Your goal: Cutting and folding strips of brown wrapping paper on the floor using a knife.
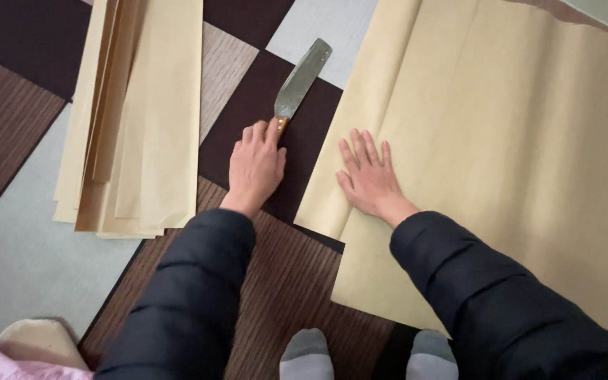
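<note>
Head view: big tan paper sheet [515,141] spread on floor [29,260], right hand [369,179] pressed flat on its folded left edge, fingers apart. Cut-strip stack [138,119] far left. Left hand [256,167] clamped on knife [298,84] handle, blade pointing away, between stack and sheet.

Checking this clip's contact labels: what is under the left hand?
The left hand covers the wooden handle of a wide-bladed knife lying on the patterned floor. The blade shows; the grip around the handle is hidden beneath the hand.
</note>
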